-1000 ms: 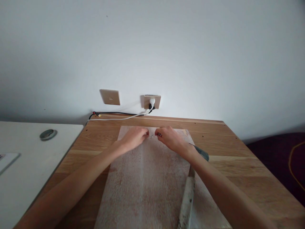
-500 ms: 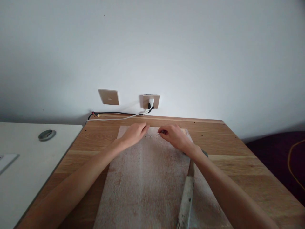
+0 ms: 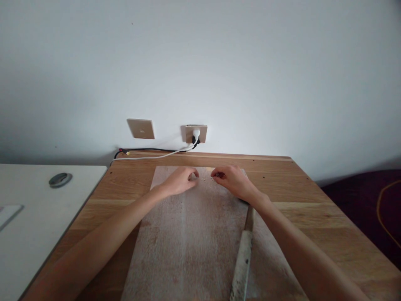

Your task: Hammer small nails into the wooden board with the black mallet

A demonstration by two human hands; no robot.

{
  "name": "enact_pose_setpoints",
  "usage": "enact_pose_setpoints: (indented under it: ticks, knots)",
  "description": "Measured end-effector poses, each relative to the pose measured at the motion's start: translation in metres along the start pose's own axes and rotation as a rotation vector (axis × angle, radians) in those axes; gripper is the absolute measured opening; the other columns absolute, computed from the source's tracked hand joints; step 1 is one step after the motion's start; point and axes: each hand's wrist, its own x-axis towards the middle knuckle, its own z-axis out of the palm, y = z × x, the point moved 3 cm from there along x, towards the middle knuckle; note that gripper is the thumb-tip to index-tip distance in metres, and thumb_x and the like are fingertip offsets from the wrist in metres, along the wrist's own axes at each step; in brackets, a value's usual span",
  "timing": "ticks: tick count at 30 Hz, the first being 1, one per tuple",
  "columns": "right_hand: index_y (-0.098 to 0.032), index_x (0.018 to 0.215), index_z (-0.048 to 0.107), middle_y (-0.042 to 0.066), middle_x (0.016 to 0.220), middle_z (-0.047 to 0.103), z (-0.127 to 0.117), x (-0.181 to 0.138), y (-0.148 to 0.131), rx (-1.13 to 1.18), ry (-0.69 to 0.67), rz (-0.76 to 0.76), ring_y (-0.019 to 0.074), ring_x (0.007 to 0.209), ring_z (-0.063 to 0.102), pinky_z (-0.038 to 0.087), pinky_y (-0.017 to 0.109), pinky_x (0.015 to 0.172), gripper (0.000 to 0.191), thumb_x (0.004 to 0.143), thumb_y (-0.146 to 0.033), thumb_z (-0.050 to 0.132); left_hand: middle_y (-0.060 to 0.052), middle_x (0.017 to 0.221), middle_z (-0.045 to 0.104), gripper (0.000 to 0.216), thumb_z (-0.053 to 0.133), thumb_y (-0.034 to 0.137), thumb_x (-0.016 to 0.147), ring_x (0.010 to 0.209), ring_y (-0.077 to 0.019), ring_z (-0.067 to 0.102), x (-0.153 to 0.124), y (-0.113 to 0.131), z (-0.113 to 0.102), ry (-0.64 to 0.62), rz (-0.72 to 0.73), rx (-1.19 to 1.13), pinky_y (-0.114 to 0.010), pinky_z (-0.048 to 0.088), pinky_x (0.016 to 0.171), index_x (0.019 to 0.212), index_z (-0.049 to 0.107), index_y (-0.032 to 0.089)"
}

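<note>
A pale, worn cutting board (image 3: pixel 191 242) lies on a wooden table (image 3: pixel 316 217). Both of my hands rest near its far edge. My left hand (image 3: pixel 180 180) has its fingers curled and pinched together over the board. My right hand (image 3: pixel 230 179) is pinched too, close to some tiny specks (image 3: pixel 205 179) lying between the two hands. What the fingers hold is too small to make out. A knife (image 3: pixel 242 259) lies on the board's right side, partly under my right forearm, its handle end hidden by my wrist.
A white table (image 3: pixel 37 217) with a round grey grommet (image 3: pixel 60 179) stands to the left. On the wall behind are a blank plate (image 3: pixel 140 128) and a socket (image 3: pixel 196 133) with white and black cables (image 3: pixel 150 154) running along the table's back edge. Dark floor shows at right.
Both hands have stayed at the board's far edge, shifting slightly; the left fingers curled in again after stretching. The camera tilted a little, so the knife handle is now hidden by my wrist.
</note>
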Motion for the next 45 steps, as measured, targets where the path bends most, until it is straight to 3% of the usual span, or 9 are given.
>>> enact_pose_setpoints:
  ticks: [3,7,10,15,20,28,33,38,45]
  knots:
    - [-0.024,0.090,0.084,0.003,0.085,0.084,0.001,-0.003,0.003,0.014,0.013,0.007,0.0184,0.077,0.077,0.052,0.024,0.070,0.023,0.089,-0.010,0.065,-0.004,0.077,0.070,0.010,0.064,0.019,0.091,0.073,-0.0203,0.065,0.000,0.002,0.003,-0.028,0.068,0.139,-0.030,0.044,0.073,0.090,0.074,0.019]
    - [-0.024,0.090,0.084,0.002,0.084,0.084,0.001,-0.005,0.006,0.046,0.034,0.002,0.0177,0.077,0.077,0.054,0.024,0.072,0.023,0.089,-0.011,0.065,-0.005,0.074,0.066,0.021,0.066,0.030,0.093,0.073,-0.0203,0.061,0.006,0.017,0.001,0.116,0.068,0.101,-0.029,0.042,0.070,0.075,0.061,0.020]
    - [-0.022,0.091,0.083,0.003,0.084,0.084,-0.001,-0.006,0.003,0.079,0.052,-0.008,0.0178,0.076,0.077,0.057,0.026,0.073,0.022,0.088,-0.010,0.065,0.002,0.062,0.049,0.030,0.060,0.031,0.095,0.058,-0.0140,0.047,0.010,0.025,0.001,0.236,-0.092,-0.298,-0.024,0.034,0.057,0.068,0.050,0.021]
    - [-0.022,0.098,0.084,0.005,0.095,0.085,-0.008,-0.010,-0.017,0.145,0.072,-0.071,0.0181,0.082,0.077,0.058,0.028,0.079,0.023,0.091,-0.012,0.064,0.003,0.062,0.046,0.032,0.049,0.034,0.097,0.044,-0.0072,0.032,0.003,0.033,0.033,-0.049,-0.577,-1.231,-0.020,0.017,0.043,0.070,0.052,0.018]
    - [-0.026,0.095,0.085,0.000,0.091,0.085,-0.010,-0.012,-0.041,0.183,-0.003,-0.156,0.0149,0.077,0.076,0.057,0.024,0.077,0.024,0.090,-0.009,0.069,0.003,0.063,0.050,0.031,0.063,0.043,0.094,0.047,-0.0075,0.043,-0.008,0.043,0.053,-0.146,-0.599,-1.503,-0.017,0.020,0.040,0.078,0.059,0.017]
    - [-0.024,0.104,0.083,0.003,0.101,0.085,-0.023,-0.031,-0.045,0.297,0.061,-0.254,0.0166,0.088,0.078,0.058,0.024,0.080,0.022,0.100,-0.020,0.061,0.001,0.066,0.054,0.021,0.062,0.026,0.093,0.048,-0.0062,0.044,-0.013,0.040,0.048,-0.081,-0.594,-1.522,-0.017,0.022,0.041,0.076,0.058,0.015]
    - [-0.022,0.100,0.080,0.005,0.097,0.083,-0.033,-0.055,-0.029,0.307,0.167,-0.194,0.0180,0.085,0.076,0.059,0.025,0.074,0.022,0.101,-0.029,0.060,-0.001,0.062,0.055,0.041,0.060,0.039,0.097,0.055,-0.0095,0.050,-0.016,0.038,0.042,-0.030,-0.479,-1.350,-0.022,0.035,0.052,0.063,0.052,0.017]
    - [-0.022,0.099,0.079,0.004,0.092,0.079,-0.025,-0.082,-0.003,0.341,0.172,-0.100,0.0169,0.081,0.073,0.057,0.024,0.073,0.023,0.103,-0.034,0.060,-0.002,0.069,0.061,0.050,0.058,0.059,0.095,0.065,-0.0137,0.057,-0.019,0.042,0.042,0.018,-0.332,-1.182,-0.027,0.043,0.066,0.067,0.058,0.018]
    - [-0.025,0.102,0.078,0.003,0.095,0.079,-0.013,-0.121,0.015,0.346,0.240,0.007,0.0187,0.085,0.074,0.057,0.025,0.075,0.020,0.103,-0.036,0.061,-0.014,0.102,0.078,0.062,0.043,0.076,0.097,0.111,-0.0270,0.070,-0.029,0.048,0.028,-0.018,-0.160,-1.085,-0.040,0.046,0.105,0.084,0.063,0.019]
